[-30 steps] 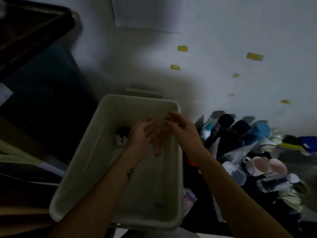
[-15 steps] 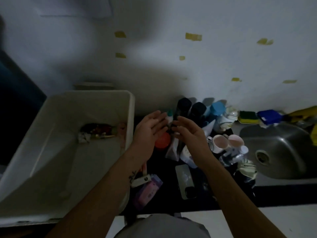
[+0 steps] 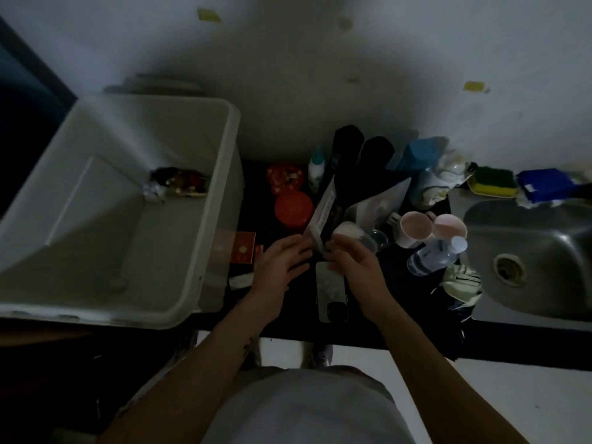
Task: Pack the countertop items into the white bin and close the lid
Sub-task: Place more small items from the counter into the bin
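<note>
Going for the white pouch (image 3: 323,216) propped up on the bench (image 3: 298,318), since it's next for the white bin (image 3: 224,187) on my left. Left hand (image 3: 282,267) is straight-fingered and holds nothing. Right hand (image 3: 355,267) curls at the pouch's bottom corner, can't tell if it's got a grip. The pouch's print is too blurry to read.

- The left hand (image 3: 282,267) and right hand (image 3: 355,267) are bare, as are both forearms down to the frame's edge.
- A small dark tattoo (image 3: 248,344) marks the left forearm.
- A pale grey garment (image 3: 307,408) covers the body.
- A greyish shoe toe (image 3: 317,355) shows beyond it, blurred.
</note>
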`<state>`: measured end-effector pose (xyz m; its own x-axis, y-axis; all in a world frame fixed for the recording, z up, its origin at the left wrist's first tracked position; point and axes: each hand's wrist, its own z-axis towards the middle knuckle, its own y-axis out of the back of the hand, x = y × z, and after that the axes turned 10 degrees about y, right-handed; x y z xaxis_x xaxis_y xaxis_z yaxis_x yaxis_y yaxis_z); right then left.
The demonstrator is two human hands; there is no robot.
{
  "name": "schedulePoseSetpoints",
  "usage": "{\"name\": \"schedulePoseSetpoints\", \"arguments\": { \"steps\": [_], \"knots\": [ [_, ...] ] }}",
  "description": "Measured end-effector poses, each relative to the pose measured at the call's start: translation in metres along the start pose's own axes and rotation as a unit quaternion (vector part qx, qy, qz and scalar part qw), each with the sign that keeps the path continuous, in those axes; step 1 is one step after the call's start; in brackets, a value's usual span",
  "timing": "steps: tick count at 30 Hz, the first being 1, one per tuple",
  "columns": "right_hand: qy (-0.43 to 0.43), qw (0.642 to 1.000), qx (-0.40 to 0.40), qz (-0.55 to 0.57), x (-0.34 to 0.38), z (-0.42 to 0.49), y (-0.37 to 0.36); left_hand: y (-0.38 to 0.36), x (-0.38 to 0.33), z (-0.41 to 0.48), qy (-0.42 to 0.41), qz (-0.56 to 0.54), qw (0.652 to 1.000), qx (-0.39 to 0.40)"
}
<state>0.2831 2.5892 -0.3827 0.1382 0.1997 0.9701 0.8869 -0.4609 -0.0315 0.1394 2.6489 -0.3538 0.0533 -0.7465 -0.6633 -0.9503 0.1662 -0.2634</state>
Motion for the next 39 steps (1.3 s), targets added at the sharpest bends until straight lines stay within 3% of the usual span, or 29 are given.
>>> {"name": "schedulePoseSetpoints", "arguments": {
  "steps": [5,18,27,30,33,39],
  "knots": [
    [-0.032,0.998,0.05,-0.011,-0.02,-0.006,-0.007,0.024,0.031,-0.002,0.038,-0.019,0.998,-0.048],
    [-0.09,0.973,0.191,-0.096,-0.067,-0.01,-0.048,0.07,0.082,-0.013,0.037,-0.081,0.982,-0.166],
    [-0.043,0.939,0.264,-0.217,-0.095,-0.005,-0.073,0.102,0.102,-0.012,0.026,-0.09,0.973,-0.211],
    [-0.005,0.925,0.266,-0.272,-0.115,0.004,-0.077,0.105,0.105,-0.005,0.008,-0.035,0.971,-0.237],
    [0.034,0.909,0.237,-0.34,-0.143,0.017,-0.079,0.11,0.112,0.005,-0.024,0.12,0.966,-0.229],
    [0.062,0.87,0.234,-0.431,-0.119,0.014,-0.1,0.119,0.113,0.027,-0.118,0.313,0.92,-0.203]
  ]
}}
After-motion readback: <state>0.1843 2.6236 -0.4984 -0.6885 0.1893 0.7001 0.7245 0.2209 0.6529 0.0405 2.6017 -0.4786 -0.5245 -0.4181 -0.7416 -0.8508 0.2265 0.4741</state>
